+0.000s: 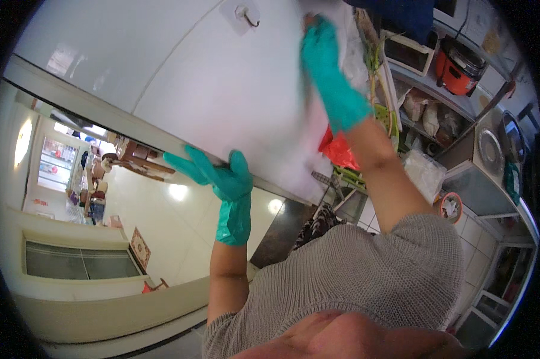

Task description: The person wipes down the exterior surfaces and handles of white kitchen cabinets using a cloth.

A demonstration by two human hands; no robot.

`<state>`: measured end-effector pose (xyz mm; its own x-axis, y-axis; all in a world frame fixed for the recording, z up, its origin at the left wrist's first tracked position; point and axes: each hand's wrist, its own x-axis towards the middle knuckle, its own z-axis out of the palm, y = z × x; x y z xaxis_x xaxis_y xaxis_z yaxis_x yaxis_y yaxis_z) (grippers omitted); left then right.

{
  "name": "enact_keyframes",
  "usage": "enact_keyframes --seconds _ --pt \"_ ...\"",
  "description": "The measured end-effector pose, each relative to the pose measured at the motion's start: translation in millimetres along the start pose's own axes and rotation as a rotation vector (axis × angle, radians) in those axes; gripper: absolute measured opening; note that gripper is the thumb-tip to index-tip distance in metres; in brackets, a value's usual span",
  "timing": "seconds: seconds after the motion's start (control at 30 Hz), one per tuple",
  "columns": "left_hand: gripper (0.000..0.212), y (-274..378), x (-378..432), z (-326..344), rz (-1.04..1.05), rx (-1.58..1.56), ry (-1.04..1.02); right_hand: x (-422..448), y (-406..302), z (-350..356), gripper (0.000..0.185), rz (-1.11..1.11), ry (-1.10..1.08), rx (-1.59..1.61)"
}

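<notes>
Both hands wear green rubber gloves. My left hand point(227, 177) is at the edge of a glossy white tiled wall point(216, 98), fingers spread, the thumb and fingertips around its edge trim. Higher up and to the right, my right hand point(319, 45) is against the same white surface near its right side, the fingers curled. A small reddish-brown piece shows at its fingertips, too blurred to name. A metal hook point(247, 16) on a clear adhesive pad is fixed to the surface at the top. A red plastic bag point(337, 148) hangs or lies below my right forearm.
Right of my right arm are a green plastic basket point(389, 119), shelves with bags, and a red-and-black rice cooker point(460, 67). A small bin point(450, 207) with an orange rim stands on the tiled floor. Left, past the wall's edge, lies another room with wooden furniture point(140, 157).
</notes>
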<state>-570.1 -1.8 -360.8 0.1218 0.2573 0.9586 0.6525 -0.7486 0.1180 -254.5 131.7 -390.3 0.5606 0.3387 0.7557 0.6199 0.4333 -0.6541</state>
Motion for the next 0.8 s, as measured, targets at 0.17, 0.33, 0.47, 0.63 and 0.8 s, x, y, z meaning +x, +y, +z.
enact_keyframes --seconds 0.17,0.33,0.47,0.63,0.8 --pt "0.073 0.3 -6.5 -0.9 -0.015 -0.078 0.012 -191.9 -161.1 -52.6 0.022 -0.184 -0.832 0.189" --pt "0.071 -2.8 -9.7 -3.7 -0.087 -0.075 0.0 -211.9 -12.7 -60.6 0.018 0.121 -0.646 0.075" --pt "0.072 -6.1 -8.1 0.3 -0.081 -0.096 0.002 -139.0 57.3 -49.3 0.019 0.674 -0.241 -0.096" --pt "0.073 -5.6 -2.3 1.8 -0.061 -0.118 0.01 -281.2 -18.4 -25.8 0.013 0.891 -0.297 0.577" --pt "0.075 -9.2 -6.9 -1.3 -0.075 -0.099 0.021 -360.9 -56.0 -31.6 0.007 0.721 -0.272 0.461"
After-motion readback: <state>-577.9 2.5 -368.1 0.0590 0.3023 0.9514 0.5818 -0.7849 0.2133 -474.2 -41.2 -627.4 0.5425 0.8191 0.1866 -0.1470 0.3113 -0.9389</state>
